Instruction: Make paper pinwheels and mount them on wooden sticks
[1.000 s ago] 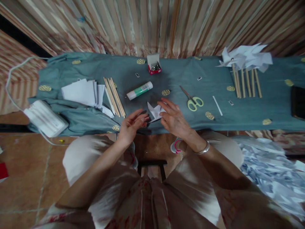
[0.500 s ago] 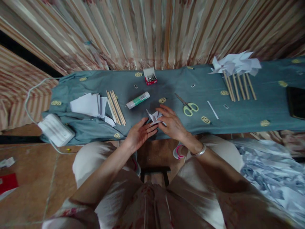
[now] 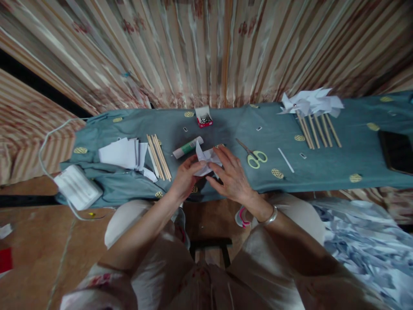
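Observation:
Between my hands is a folded white paper pinwheel (image 3: 211, 158), raised just above the near edge of the cloth. My left hand (image 3: 186, 176) pinches its left side, thumb on top. My right hand (image 3: 232, 175) reaches over its right side, fingers bent against the paper; how firmly they grip is partly hidden. Just behind the pinwheel lies a glue stick (image 3: 187, 147), and beyond that an open box of metal pins (image 3: 204, 118). Scissors with light green handles (image 3: 257, 159) rest to the right of my right hand.
Wooden sticks (image 3: 158, 157) and a stack of white paper (image 3: 119, 153) lie left, near a white power strip (image 3: 78, 187). Finished pinwheels on sticks (image 3: 312, 103), a paper strip (image 3: 286, 160) and a dark phone (image 3: 396, 150) are right. A striped curtain (image 3: 206, 51) hangs behind.
The pinwheel has been turned and tilted, with one blade now standing up. My left hand has gone from flat beneath the paper to pinching it with the thumb. The view has shifted slightly.

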A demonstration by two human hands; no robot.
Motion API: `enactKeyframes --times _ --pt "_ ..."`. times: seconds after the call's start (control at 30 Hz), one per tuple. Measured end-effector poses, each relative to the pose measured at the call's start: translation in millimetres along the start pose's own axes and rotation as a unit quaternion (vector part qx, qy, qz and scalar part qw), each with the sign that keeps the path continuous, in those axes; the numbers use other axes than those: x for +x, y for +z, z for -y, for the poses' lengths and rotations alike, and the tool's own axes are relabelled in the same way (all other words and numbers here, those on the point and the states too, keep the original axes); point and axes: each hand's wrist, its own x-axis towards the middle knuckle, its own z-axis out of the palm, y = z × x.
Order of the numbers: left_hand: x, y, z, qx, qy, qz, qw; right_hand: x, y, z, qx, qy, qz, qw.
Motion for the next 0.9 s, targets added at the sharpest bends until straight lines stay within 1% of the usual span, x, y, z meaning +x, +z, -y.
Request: enactKeyframes --times 0.1,0.23,0.4,0.53,0.6,0.7,0.77,0.83,0.9 --pt "8 0.9 2 0.020 0.050 -0.006 0.999 3 -1 3 -0.018 -0.003 -0.006 1.000" --pt "15 -2.1 5 0.054 0.095 0.000 0.994 4 -2 4 0.000 0.005 -0.009 1.000" --pt "18 -5.8 4 0.065 0.103 -0.002 0.993 6 -1 3 0.019 -0.002 -0.023 1.000" --pt "18 -4.5 1 0.063 0.108 0.000 0.992 8 0 3 0.008 -0.020 -0.047 0.999" --pt "19 -3.0 0 0.058 0.110 -0.002 0.992 10 0 5 0.009 -0.018 -0.051 0.998" --pt "22 0.2 -3 0.050 0.122 -0.009 0.991 14 -5 6 0.024 0.002 -0.052 0.998" --pt "24 2.7 -5 0.047 0.131 -0.015 0.990 17 -9 4 0.041 0.024 -0.067 0.997" --pt "27 5.3 -7 0.040 0.134 -0.018 0.990 20 -11 -1 0.068 0.064 -0.093 0.991" --pt "28 7.6 -9 0.027 0.135 -0.018 0.990 22 -7 -8 0.129 0.127 -0.121 0.976"
